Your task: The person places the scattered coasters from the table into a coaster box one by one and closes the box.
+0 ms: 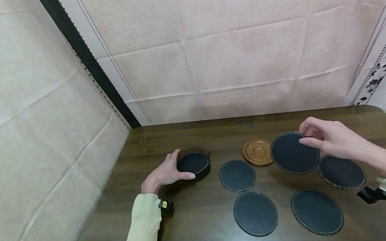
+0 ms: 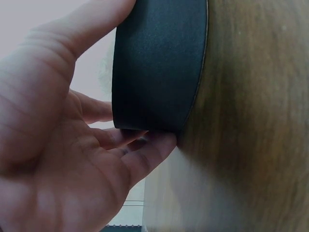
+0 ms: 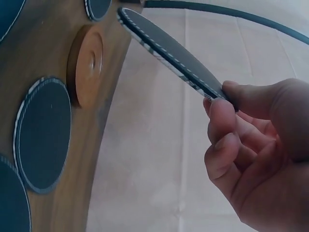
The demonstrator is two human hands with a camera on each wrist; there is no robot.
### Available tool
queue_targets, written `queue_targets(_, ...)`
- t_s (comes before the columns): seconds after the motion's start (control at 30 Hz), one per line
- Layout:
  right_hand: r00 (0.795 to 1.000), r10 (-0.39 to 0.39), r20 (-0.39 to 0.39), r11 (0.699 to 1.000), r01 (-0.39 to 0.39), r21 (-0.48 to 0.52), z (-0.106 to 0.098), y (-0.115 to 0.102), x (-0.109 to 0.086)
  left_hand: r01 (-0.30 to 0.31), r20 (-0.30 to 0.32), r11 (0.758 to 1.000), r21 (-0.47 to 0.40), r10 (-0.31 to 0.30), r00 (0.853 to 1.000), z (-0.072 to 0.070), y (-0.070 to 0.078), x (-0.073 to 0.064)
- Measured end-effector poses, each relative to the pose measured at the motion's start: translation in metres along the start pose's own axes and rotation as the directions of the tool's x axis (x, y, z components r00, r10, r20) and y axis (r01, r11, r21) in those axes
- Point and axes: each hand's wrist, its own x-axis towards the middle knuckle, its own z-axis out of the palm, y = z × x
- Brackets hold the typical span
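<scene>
Dark coaster held aloft beside the wooden disc

The coaster hangs in the air just to the right of the wooden disc, overlapping its edge in the head view; the right wrist view shows it tilted and apart from the tabletop. A right hand pinches it by its stitched rim between thumb and fingers. To the left of the wooden disc, a left hand grips a round holder, thumb on one side, fingers on the other, with a dark round piece showing inside. Four more coasters lie flat around the wooden disc: a first coaster just to its left and nearer the person, a second coaster nearer still, a third coaster nearer the person and to its right, and a fourth coaster farther to its right.

The step in hand appears to be carrying one coaster while steadying the holder. Doing it well likely calls for a light, firm pinch at the very rim, so that the fingertips stay out of the way, and enough height to pass over the wooden disc without knocking it. Levelling the tilt should help, as should keeping the left hand still so the holder cannot slide.
</scene>
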Motion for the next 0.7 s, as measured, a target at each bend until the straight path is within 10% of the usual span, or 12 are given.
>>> queue_targets(0.7,0.997,-0.061,-0.054,0.973,0.072,0.219,0.055,-0.020,0.045,0.005,0.020,1.000,0.018,-0.005,1.000,-0.003,0.002,0.000)
